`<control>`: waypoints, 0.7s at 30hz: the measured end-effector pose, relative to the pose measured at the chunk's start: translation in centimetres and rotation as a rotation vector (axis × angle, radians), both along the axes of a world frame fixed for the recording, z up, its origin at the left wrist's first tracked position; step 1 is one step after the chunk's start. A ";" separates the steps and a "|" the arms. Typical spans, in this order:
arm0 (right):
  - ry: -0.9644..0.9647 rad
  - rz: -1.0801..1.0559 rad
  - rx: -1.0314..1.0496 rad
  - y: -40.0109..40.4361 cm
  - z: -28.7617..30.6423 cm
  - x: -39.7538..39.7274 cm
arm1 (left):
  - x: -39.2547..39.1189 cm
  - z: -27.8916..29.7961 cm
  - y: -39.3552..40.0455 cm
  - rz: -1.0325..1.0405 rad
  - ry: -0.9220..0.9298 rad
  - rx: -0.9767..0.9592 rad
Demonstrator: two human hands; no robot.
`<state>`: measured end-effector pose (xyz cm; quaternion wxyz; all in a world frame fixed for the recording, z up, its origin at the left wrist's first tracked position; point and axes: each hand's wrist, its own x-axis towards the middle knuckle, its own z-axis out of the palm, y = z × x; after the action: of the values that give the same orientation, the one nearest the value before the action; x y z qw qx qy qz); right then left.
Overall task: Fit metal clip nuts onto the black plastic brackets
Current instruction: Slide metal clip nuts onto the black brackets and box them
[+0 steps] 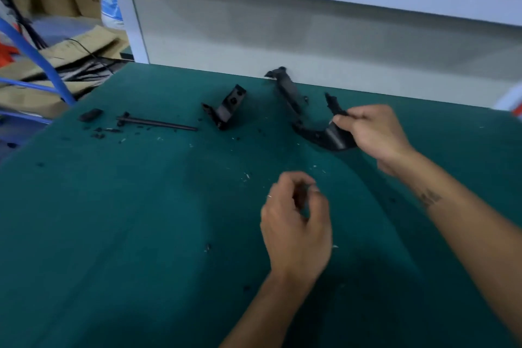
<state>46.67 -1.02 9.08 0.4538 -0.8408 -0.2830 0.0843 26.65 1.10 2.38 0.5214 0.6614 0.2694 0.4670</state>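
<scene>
On green mat (141, 206), right hand (375, 133) around curved black bracket (324, 137).

Right hand (375, 133) grips the curved black plastic bracket (327, 137) on the green-covered surface (141, 220). Long black plastic bracket (288, 93) lies just behind it, at the back edge. Angled black plastic bracket (227, 107) sits left of both. Thin black rod (158, 124) further left, small black block (90, 115) leftmost. Left hand (296, 223) nearer, below the right.

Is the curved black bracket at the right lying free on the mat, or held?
Held: the right hand pinches the curved bracket.
</scene>
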 end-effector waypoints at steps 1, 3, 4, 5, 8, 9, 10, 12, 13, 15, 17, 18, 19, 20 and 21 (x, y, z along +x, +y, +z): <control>0.003 0.053 -0.012 -1.9 0.2 -1.0 | -0.1 0.2 -0.1 0.024 0.024 0.091; 0.079 0.153 0.009 -5.3 0.2 -3.4 | -0.1 0.2 -0.4 0.040 0.086 0.276; 0.127 0.193 0.034 -6.8 0.0 -4.5 | -0.1 0.1 -0.5 0.039 0.137 0.357; 0.172 0.224 0.060 -8.1 -0.4 -5.6 | -0.1 0.1 -0.7 0.031 0.204 0.430; 0.261 0.248 0.141 -10.5 -2.1 -8.4 | -0.2 -0.2 -1.5 0.046 0.447 0.702; 0.269 0.214 0.163 -10.8 -2.9 -9.2 | -0.2 -0.2 -1.7 0.036 0.504 0.780; 0.280 0.168 0.185 -11.1 -3.7 -10.1 | -0.4 -0.4 -2.0 0.015 0.535 0.825; 0.171 0.094 0.159 -11.8 -5.4 -11.5 | -0.8 -0.6 -2.2 -0.012 0.556 0.862; 0.063 0.085 0.113 -12.3 -6.1 -12.1 | -1.0 -0.6 -2.3 -0.016 0.574 0.874; -0.106 0.061 0.061 -13.3 -7.2 -12.6 | -1.5 -0.6 -2.5 -0.052 0.589 0.909; -0.126 0.010 0.101 -14.5 -7.5 -12.7 | -2.0 -0.7 -2.9 -0.124 0.578 0.946; -0.086 -0.019 0.138 -15.0 -7.5 -12.7 | -2.2 -0.8 -3.0 -0.159 0.575 0.964; -0.036 -0.050 0.169 -15.4 -7.5 -12.9 | -2.4 -0.9 -3.0 -0.188 0.581 0.980; -0.007 -0.083 0.190 -15.9 -7.4 -13.1 | -2.5 -0.9 -2.9 -0.208 0.593 0.992; 0.003 -0.115 0.202 -16.5 -7.3 -13.4 | -2.5 -0.9 -2.8 -0.219 0.604 0.998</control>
<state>33.28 -17.57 1.77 0.5407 -0.8055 -0.2406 0.0302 24.14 -1.66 1.49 0.0926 0.9543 0.0837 0.2716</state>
